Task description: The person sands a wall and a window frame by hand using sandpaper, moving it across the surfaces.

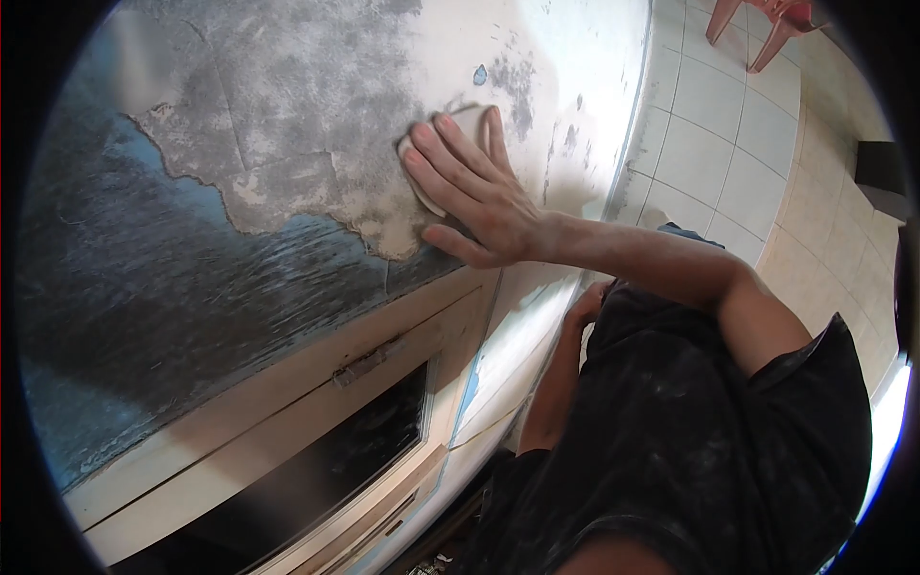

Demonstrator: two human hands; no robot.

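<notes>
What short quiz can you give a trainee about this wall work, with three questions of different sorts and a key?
1. True or false: the right hand lies flat on a pale pad against the wall.
2. Which thing stands on the tiled floor? A: a ladder. B: a red plastic chair. C: a bucket.
3. Fill in: the paint beside the bare grey patch is coloured ____.

Key: 1 true; 2 B; 3 blue.
</notes>
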